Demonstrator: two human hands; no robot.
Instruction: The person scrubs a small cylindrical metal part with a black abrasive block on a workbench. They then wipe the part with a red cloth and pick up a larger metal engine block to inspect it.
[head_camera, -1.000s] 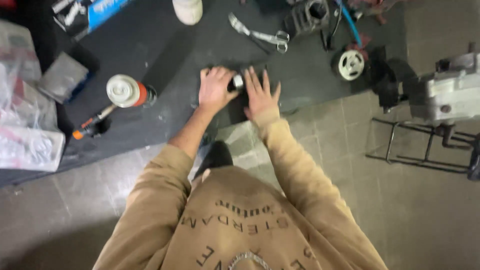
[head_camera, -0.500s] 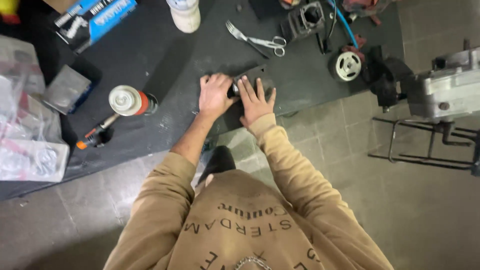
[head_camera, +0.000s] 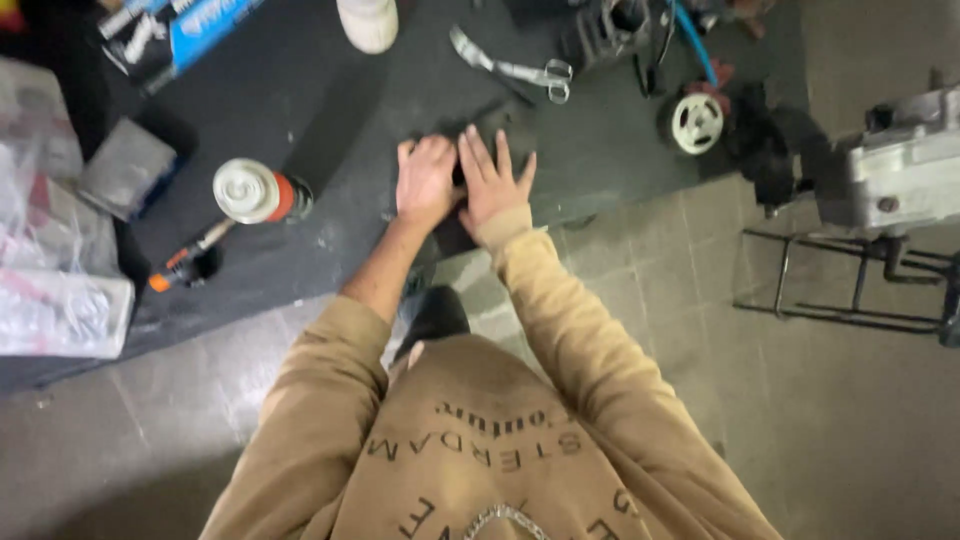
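Pressing down side by side, the left hand (head_camera: 425, 182) and the right hand (head_camera: 492, 178) lie on a small dark thing (head_camera: 510, 122) on the black mat (head_camera: 330, 130) on the floor; the right hand is flat with its fingers (head_camera: 480, 150) spread apart; the left fingers are curled together, and I cannot tell if they grip it; a spray can (head_camera: 258, 192) lies on its side left of the hands; scissors (head_camera: 520, 70) lie just past them; a white wheel (head_camera: 697, 123) sits to the right.

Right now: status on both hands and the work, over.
Left hand and right hand side by side, pressed on a dark part on the black mat. Grip unclear. Scissors and spray can lie nearby, apart.
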